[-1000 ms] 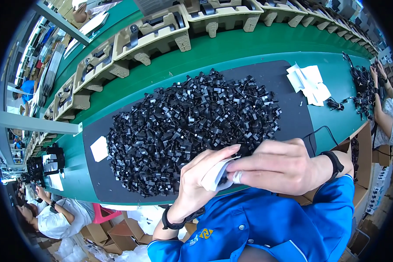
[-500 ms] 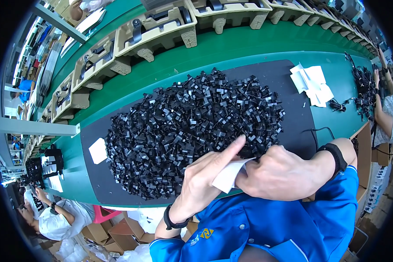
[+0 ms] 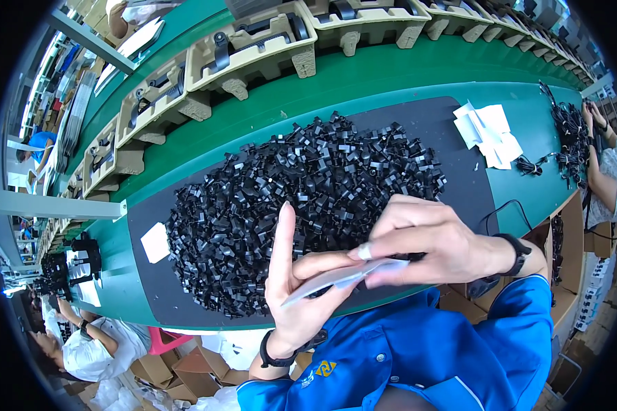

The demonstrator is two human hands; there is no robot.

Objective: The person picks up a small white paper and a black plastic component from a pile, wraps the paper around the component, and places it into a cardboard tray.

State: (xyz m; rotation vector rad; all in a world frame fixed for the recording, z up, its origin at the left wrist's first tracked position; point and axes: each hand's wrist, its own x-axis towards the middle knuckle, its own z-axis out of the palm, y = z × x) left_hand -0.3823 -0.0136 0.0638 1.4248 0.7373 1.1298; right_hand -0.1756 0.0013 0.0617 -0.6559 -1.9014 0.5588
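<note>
Paper point(image 3: 339, 275), thin and white, is held by both hands over the near edge of the table point(image 3: 116, 264). The left hand point(image 3: 293, 305) clasps its left end, one finger pointing up clear of it; the right hand point(image 3: 432, 243) pinches the other end between thumb and fingers. A dark bit point(image 3: 416, 257) shows by the right fingertips, though blur leaves unclear whether it is held or only lies behind. For good handling, a light, even hold seems best, left fingers steadying and right pinch steering, so the paper neither creases nor slips. It spans the gap from left palm to right fingertips, nearer the table's near edge than most of the black parts point(image 3: 301, 185) heaped on the mat point(image 3: 463, 161).
</note>
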